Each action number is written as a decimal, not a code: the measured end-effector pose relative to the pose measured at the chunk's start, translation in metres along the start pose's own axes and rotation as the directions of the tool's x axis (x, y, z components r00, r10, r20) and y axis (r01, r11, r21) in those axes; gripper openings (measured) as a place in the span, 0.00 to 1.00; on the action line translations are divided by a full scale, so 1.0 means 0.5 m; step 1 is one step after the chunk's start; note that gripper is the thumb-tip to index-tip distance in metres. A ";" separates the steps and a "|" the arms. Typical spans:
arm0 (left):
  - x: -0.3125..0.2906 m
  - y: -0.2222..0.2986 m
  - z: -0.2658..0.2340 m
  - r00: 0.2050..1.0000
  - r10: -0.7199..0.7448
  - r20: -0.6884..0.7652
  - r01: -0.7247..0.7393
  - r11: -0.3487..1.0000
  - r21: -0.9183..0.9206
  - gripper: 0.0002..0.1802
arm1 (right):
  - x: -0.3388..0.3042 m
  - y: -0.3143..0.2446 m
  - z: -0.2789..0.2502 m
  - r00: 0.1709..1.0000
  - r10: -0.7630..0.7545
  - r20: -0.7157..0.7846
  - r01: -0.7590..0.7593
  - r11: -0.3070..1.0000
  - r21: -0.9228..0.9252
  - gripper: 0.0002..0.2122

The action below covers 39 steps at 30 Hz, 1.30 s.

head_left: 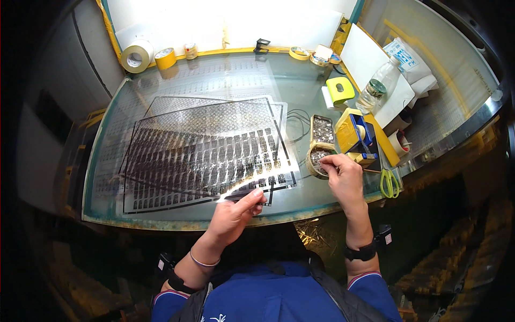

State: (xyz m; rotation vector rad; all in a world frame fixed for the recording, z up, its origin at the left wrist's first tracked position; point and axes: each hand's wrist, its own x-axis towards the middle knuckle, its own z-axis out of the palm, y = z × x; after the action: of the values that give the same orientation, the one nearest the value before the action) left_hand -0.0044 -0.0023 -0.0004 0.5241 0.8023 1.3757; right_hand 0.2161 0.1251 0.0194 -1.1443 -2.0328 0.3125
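Note:
My left hand (232, 219) is over the near edge of the glass-topped table, thumb pressed against the curled fingers. Its fingertips overlap the lower edge of a clear film sheet (185, 161) printed with rows of dark patterns; whatever they pinch is too small to make out. The film lies over other patterned sheets. My right hand (346, 180) reaches into a round tub (309, 161) of small greyish pieces, its fingers bent together at the tub's right side. Anything between those fingertips is hidden. A rectangular tub (313, 129) with similar pieces adjoins the round one.
Beside the tubs stands a blue and yellow tape dispenser (348, 131), with green-handled scissors (390, 184) nearer me. A green hole punch (340, 90) and a clear bottle (371, 95) are farther back. Tape rolls (166, 58) line the far edge, with a black clip (261, 46) among them.

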 end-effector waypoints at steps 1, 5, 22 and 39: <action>0.000 0.001 0.000 1.000 -0.003 0.009 0.003 1.000 0.004 0.08 | 0.000 -0.004 -0.002 1.000 0.018 0.003 -0.018 1.000 0.022 0.03; 0.000 0.009 0.005 0.999 -0.041 0.031 0.041 0.999 0.019 0.08 | -0.001 -0.006 0.001 0.993 0.118 -0.027 -0.116 0.991 0.067 0.04; 0.006 0.001 -0.001 0.996 -0.015 0.083 0.013 1.000 0.018 0.09 | -0.046 -0.154 0.017 0.909 -0.384 0.163 0.337 0.906 0.255 0.09; 0.008 -0.005 0.003 0.998 0.039 0.039 -0.040 0.999 0.024 0.09 | -0.074 -0.136 0.080 0.869 -0.492 -0.055 0.493 0.848 0.193 0.06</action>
State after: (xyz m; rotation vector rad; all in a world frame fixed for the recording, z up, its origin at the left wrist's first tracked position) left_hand -0.0014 0.0013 -0.0020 0.5868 0.7826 1.3899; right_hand 0.1560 0.0626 0.0104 -0.4675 -2.1504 0.2457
